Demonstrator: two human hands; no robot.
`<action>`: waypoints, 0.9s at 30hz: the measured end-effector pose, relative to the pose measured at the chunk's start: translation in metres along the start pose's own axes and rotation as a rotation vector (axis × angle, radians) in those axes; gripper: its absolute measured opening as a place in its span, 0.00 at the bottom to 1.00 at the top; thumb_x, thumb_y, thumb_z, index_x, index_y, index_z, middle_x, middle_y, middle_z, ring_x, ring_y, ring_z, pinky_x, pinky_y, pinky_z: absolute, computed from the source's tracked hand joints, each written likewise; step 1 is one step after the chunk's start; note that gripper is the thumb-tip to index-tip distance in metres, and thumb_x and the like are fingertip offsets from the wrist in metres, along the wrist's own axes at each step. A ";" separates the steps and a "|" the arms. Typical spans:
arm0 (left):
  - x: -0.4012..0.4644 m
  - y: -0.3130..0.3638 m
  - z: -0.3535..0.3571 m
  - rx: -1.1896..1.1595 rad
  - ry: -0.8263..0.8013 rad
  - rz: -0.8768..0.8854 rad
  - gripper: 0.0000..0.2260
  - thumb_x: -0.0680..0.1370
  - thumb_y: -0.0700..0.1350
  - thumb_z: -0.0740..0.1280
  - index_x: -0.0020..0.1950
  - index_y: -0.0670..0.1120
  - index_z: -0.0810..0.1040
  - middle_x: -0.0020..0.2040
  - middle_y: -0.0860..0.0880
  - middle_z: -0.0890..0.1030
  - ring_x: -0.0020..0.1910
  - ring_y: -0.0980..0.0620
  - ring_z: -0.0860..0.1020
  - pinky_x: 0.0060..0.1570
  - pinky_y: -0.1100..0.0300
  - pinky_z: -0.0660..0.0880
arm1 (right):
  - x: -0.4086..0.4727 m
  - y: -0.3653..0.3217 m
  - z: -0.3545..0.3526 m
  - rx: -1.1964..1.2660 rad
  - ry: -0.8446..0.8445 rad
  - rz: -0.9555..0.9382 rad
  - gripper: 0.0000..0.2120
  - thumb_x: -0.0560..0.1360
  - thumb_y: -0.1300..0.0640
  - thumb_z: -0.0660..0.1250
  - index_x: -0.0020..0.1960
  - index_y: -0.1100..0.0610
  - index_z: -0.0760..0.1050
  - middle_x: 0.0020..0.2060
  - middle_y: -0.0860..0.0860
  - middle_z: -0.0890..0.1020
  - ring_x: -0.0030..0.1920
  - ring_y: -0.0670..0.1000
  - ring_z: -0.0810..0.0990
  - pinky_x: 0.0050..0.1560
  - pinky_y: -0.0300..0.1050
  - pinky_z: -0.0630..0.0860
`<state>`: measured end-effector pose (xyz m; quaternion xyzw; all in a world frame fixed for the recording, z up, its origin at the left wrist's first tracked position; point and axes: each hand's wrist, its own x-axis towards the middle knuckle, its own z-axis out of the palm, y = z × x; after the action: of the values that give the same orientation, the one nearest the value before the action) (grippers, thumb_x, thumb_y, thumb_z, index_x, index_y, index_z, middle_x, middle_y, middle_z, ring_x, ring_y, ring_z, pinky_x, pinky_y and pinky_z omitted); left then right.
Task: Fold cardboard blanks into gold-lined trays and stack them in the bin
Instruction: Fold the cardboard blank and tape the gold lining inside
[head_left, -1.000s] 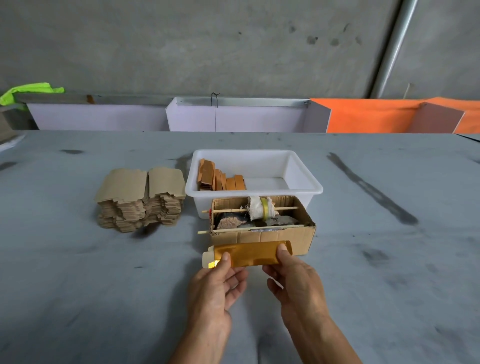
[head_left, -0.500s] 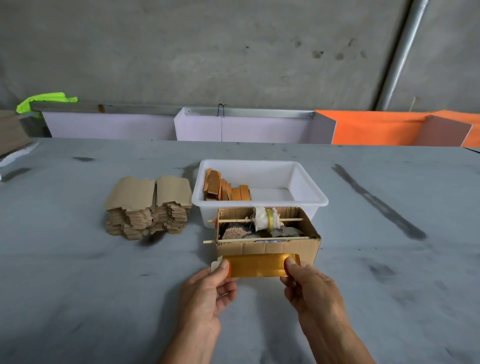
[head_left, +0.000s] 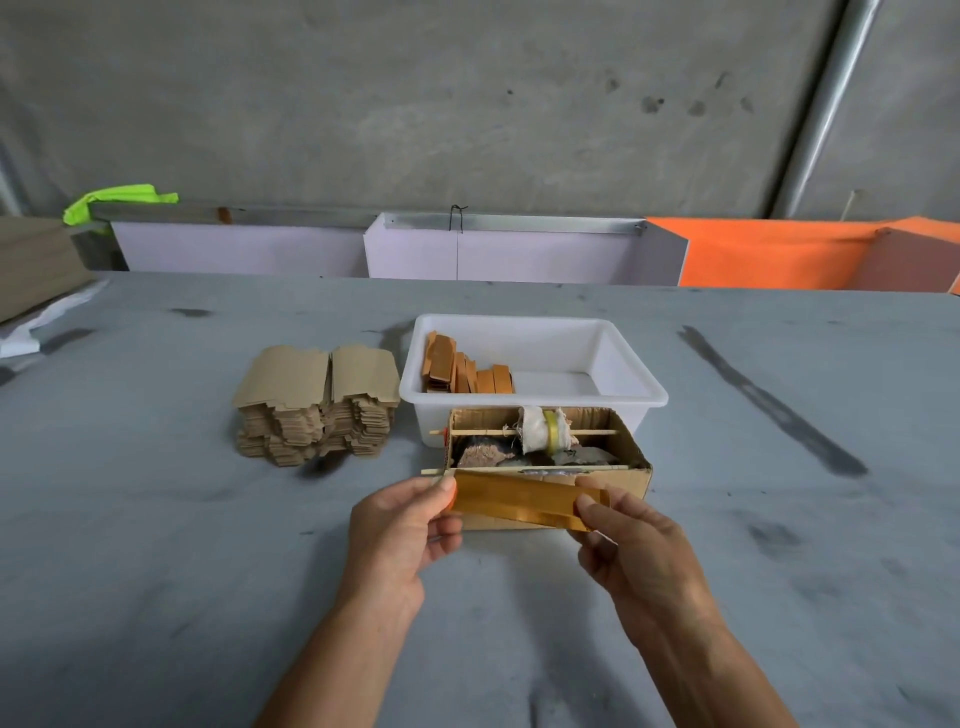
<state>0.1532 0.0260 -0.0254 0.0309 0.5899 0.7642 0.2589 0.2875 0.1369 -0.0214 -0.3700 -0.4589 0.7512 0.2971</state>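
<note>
- Blank (head_left: 519, 503), gold side up, is held above the tabletop (head_left: 156, 545), just in front of a cardboard box (head_left: 636, 475), tilted so its right end sits lower.
- Left hand (head_left: 400, 525) has its grip clamped on the blank's left end, thumb on top, fingers curled beneath.
- Right hand (head_left: 631, 551) pinches the right end the same way, thumb on the gold face.
- Bin (head_left: 644, 387), white, stands just behind the box; folded trays (head_left: 465, 366) stand on edge in a row at its left side.
- Stack of blanks (head_left: 317, 405), brown side up, lies on the tabletop left of the bin, apart from it.
- Box is open at the top, with two thin sticks (head_left: 524, 467) running across it and a white roll (head_left: 543, 428) on the rear stick; the dark contents below are unclear.
- Panels (head_left: 498, 254), white and orange, line the far edge.
</note>
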 end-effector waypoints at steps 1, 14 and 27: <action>0.000 0.002 0.000 0.013 0.002 0.016 0.04 0.71 0.36 0.72 0.38 0.42 0.79 0.25 0.48 0.79 0.22 0.55 0.76 0.22 0.63 0.76 | 0.000 -0.002 0.000 -0.014 -0.007 -0.015 0.06 0.74 0.67 0.67 0.46 0.58 0.81 0.35 0.55 0.76 0.33 0.48 0.74 0.36 0.42 0.71; 0.013 0.030 0.012 0.051 0.013 0.091 0.04 0.70 0.36 0.73 0.41 0.44 0.82 0.36 0.46 0.83 0.27 0.54 0.79 0.26 0.63 0.78 | 0.010 -0.038 0.013 -0.179 -0.051 -0.110 0.10 0.71 0.70 0.68 0.49 0.58 0.80 0.42 0.56 0.79 0.36 0.52 0.76 0.32 0.40 0.73; 0.052 0.056 0.030 -0.053 0.076 0.048 0.04 0.72 0.33 0.71 0.40 0.41 0.79 0.33 0.43 0.80 0.25 0.53 0.76 0.22 0.65 0.74 | 0.026 -0.061 0.041 -1.300 -0.185 -0.799 0.04 0.71 0.51 0.72 0.42 0.49 0.78 0.30 0.43 0.76 0.28 0.44 0.74 0.32 0.35 0.70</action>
<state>0.0986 0.0654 0.0211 0.0090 0.5782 0.7860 0.2186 0.2455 0.1629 0.0397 -0.2120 -0.9300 0.1941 0.2292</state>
